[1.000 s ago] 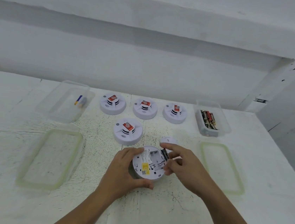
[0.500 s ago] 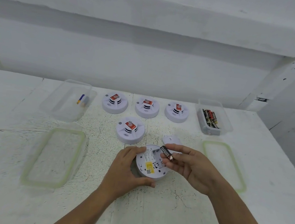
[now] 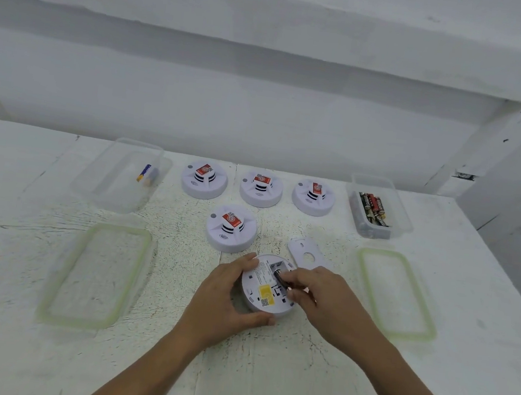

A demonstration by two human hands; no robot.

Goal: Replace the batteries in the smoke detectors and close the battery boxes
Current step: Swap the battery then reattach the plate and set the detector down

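A white smoke detector (image 3: 262,290) lies face down in front of me with its battery bay uncovered. My left hand (image 3: 221,300) grips its left rim. My right hand (image 3: 316,293) pinches a dark battery (image 3: 280,277) and holds it at the open bay. The detector's white cover plate (image 3: 306,255) lies just behind it. Several more detectors stand face up: one (image 3: 231,228) near the middle, and a row of three (image 3: 204,179) (image 3: 261,188) (image 3: 313,197) at the back.
A clear box (image 3: 393,212) with several dark batteries stands at the back right, its green-rimmed lid (image 3: 396,294) in front of it. At the back left a clear box (image 3: 119,174) holds a blue-and-yellow battery (image 3: 145,173); its lid (image 3: 96,274) lies nearer. A white wall backs the table.
My right hand has lowered the dark battery from above the detector's edge into the open bay. The left hand has kept its grip on the detector.
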